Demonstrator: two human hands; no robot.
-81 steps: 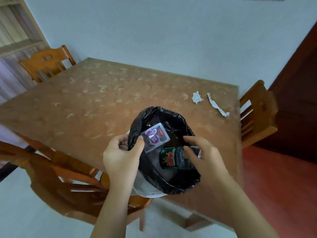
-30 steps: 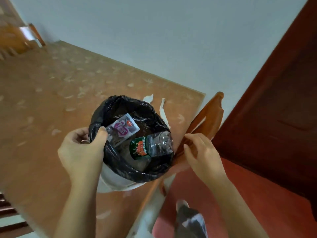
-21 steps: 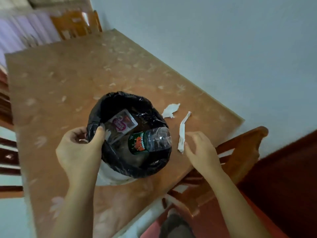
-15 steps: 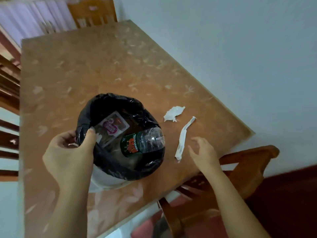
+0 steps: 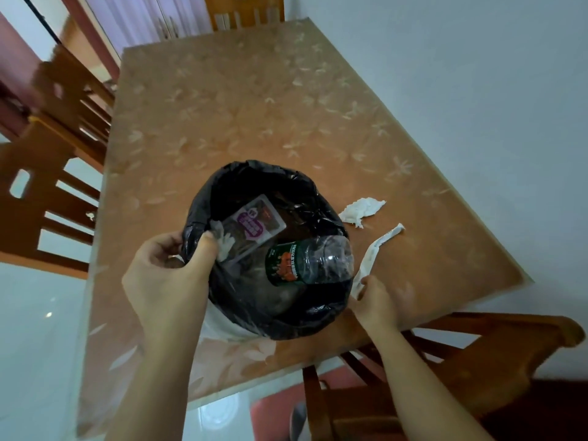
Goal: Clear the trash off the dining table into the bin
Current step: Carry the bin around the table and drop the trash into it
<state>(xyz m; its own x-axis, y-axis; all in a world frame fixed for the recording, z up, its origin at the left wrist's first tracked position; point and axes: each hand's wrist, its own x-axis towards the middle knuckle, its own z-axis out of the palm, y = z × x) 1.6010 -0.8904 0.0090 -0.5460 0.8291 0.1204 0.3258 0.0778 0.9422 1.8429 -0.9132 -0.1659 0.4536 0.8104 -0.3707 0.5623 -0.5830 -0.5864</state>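
Observation:
A small white bin with a black liner (image 5: 254, 173) is held over the brown dining table (image 5: 254, 100). My left hand (image 5: 168, 278) grips its near-left rim. Inside lie a clear plastic bottle (image 5: 311, 262) with a green label and a clear packet with a purple label (image 5: 251, 224). A long white paper strip (image 5: 377, 249) lies on the table to the right of the bin. My right hand (image 5: 378, 300) pinches the strip's near end. A crumpled white tissue (image 5: 361, 210) rests just beyond the strip.
Wooden chairs stand around the table: one at the near right (image 5: 461, 361), two at the left (image 5: 47, 173), one at the far end (image 5: 245, 11). A pale wall (image 5: 477, 90) runs along the table's right side. The floor is pale tile with a red patch underfoot.
My view has swung round to the table's corner. My right hand left the bin's rim, reached down to the table and closed its fingers on the strip's near end. The left hand kept hold of the bin.

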